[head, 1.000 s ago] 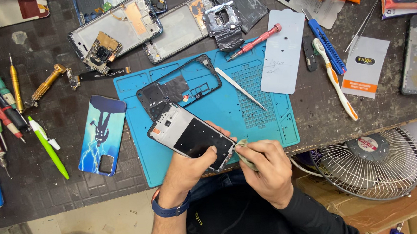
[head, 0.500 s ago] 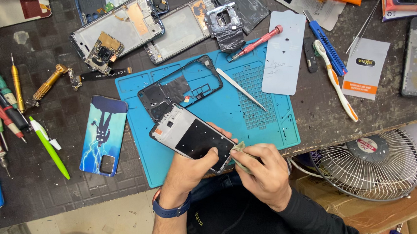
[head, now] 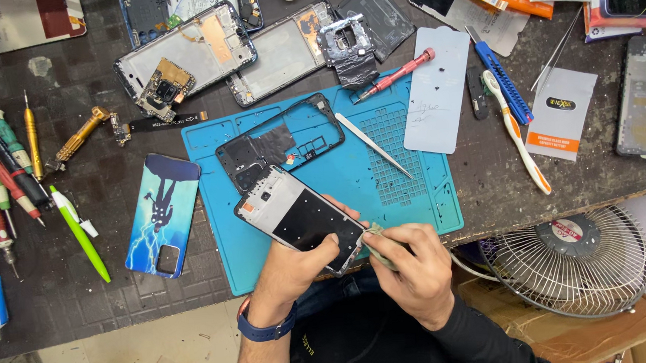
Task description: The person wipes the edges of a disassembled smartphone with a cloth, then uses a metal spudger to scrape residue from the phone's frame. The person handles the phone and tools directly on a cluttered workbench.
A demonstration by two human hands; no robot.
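- Cluttered dark workbench (head: pixel 83 293), seen from above: a person works at its near edge over a blue silicone repair mat (head: pixel 414 206), with a caged desk fan (head: pixel 575 263) on a cardboard box just below the bench to the right.
- Nearest the camera, the left hand (head: pixel 298 269) is clamped on the lower end of an opened phone body (head: pixel 299 220), thumb across its dark panel, holding it tilted above the mat's near edge.
- Just beside it, the right hand (head: pixel 410 262) is closed on a small pale piece (head: pixel 375 238), pressed to the phone's lower right corner; what that piece is cannot be told.
- Risk, as a judgement: the phone hangs close to the bench edge, so a slip of the left grip could send it to the floor or onto the fan.
- Too much force at the corner could plausibly bend the frame or crack the panel.
- Farther out, a black mid-frame (head: pixel 279 143) touches the phone's top end, and metal tweezers (head: pixel 373 145) lie loose on the mat; a jerk of the hands could knock either.
- Beyond, stripped phone chassis (head: pixel 184 55) and a red-handled screwdriver (head: pixel 395 74) crowd the far side, where small parts could easily get lost.
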